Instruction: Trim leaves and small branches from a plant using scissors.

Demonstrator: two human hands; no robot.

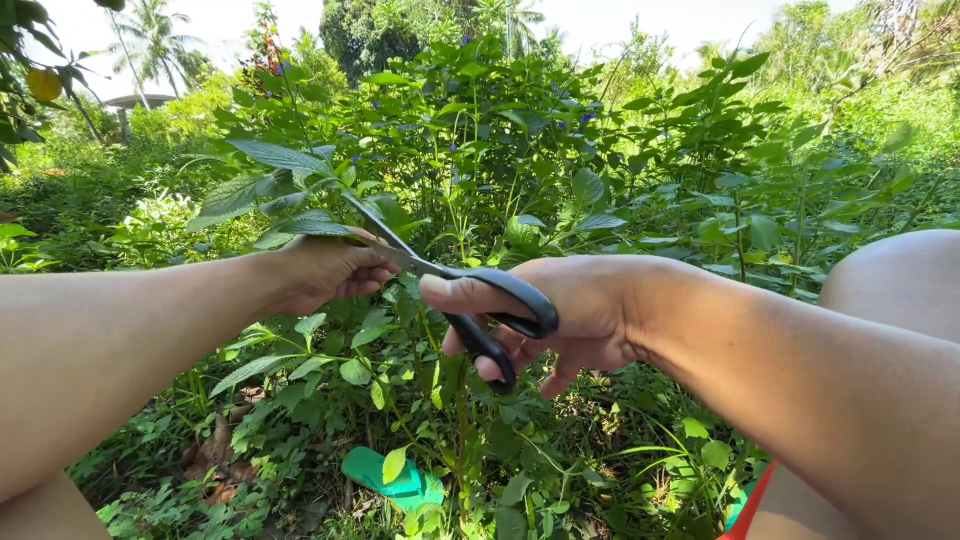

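My right hand grips black-handled scissors, thumb and fingers through the loops. The grey blades point up and left, open around a green stem near my left hand. That hand is closed on a leafy plant stem, holding it just left of the blades. Large green leaves spread above my left hand and partly hide its fingers. Both forearms reach in from the lower corners.
Dense leafy shrubs with small purple flowers fill the ground ahead. A green sandal on my foot shows among low plants below. My bare knee is at the right. An orange fruit hangs top left.
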